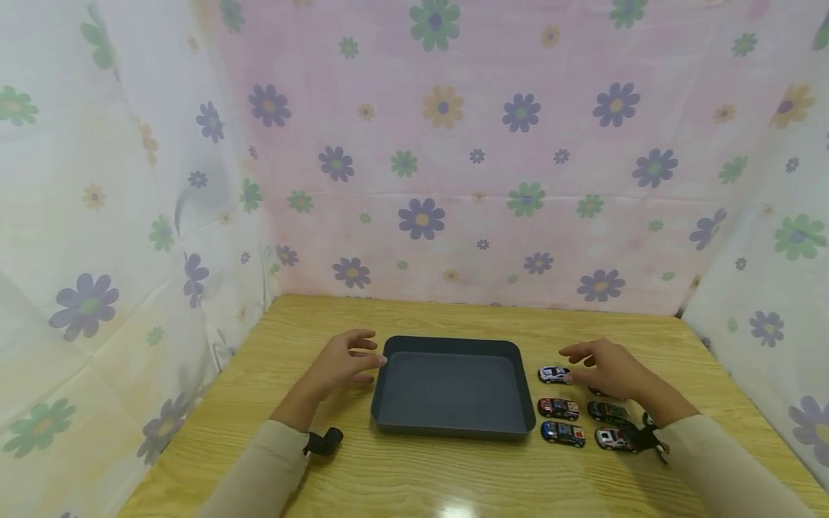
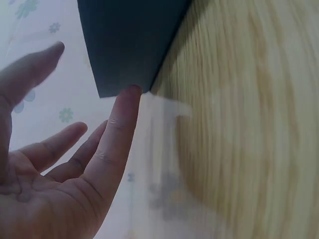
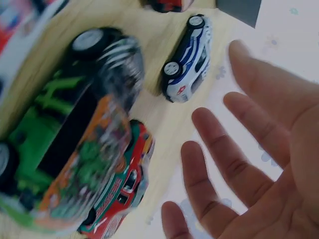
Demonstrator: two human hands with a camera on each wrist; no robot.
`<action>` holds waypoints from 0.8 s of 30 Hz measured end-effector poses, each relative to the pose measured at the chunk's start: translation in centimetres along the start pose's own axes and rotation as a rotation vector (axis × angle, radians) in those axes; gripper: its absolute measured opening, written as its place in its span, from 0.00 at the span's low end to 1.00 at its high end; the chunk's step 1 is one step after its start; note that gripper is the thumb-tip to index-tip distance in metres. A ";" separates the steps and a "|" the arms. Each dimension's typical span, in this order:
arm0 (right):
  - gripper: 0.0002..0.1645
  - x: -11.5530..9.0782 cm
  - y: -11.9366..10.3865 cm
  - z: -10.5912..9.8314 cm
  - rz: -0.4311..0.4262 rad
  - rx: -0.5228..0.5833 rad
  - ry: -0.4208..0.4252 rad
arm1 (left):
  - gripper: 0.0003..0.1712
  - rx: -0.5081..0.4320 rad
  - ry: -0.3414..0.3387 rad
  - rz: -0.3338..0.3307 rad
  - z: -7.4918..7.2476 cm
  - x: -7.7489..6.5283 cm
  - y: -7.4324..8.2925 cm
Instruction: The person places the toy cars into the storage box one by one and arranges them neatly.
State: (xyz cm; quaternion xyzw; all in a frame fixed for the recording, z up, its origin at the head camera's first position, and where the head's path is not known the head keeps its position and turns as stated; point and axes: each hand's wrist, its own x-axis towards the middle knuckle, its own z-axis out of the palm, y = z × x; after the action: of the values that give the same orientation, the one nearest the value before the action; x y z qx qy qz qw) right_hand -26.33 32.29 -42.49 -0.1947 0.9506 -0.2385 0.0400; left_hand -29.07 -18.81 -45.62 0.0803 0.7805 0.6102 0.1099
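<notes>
A dark grey rectangular tray (image 1: 453, 433) lies on the wooden table. My left hand (image 1: 343, 363) is at its left side, fingers loosely spread, thumb tip right at the rim; nothing is in its grasp. Several small toy cars stand in rows right of the tray. Over the far ones hovers my right hand (image 1: 605, 368), its fingers spread and holding nothing, nearest a white and blue toy car (image 1: 550, 374). In the right wrist view, a green and black toy car (image 3: 60, 134) looms close, with a red and green toy car (image 3: 122, 196) behind it.
A red toy car (image 1: 558, 409) and a blue toy car (image 1: 563, 433) stand along the tray's right side. Near my right sleeve is a white and red toy car (image 1: 614, 438), partly covered by the wrist camera. Flowered curtains (image 1: 479, 180) enclose the table (image 1: 414, 482).
</notes>
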 end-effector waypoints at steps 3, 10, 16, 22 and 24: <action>0.27 0.2 -0.1 0.0 0.021 0.052 0.000 | 0.47 -0.049 0.003 -0.024 0.3 0.1 -0.1; 0.22 0.6 0.0 0.2 0.123 0.251 -0.014 | 0.43 -0.077 -0.011 -0.043 0.7 0.3 -0.4; 0.24 1.1 0.4 0.6 0.170 0.285 -0.038 | 0.39 -0.072 -0.022 -0.055 1.0 0.4 -0.7; 0.24 1.3 0.5 0.7 0.166 0.253 -0.041 | 0.34 -0.081 -0.034 -0.052 0.9 0.5 -1.0; 0.22 1.3 0.5 0.8 0.180 0.260 -0.040 | 0.34 -0.089 -0.036 -0.051 0.9 0.5 -1.0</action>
State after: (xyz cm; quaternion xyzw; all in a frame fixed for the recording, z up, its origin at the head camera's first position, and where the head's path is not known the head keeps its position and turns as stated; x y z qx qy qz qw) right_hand -27.59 31.79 -43.43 -0.1064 0.9244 -0.3508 0.1052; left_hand -29.30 -18.12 -46.82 0.0667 0.7523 0.6397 0.1429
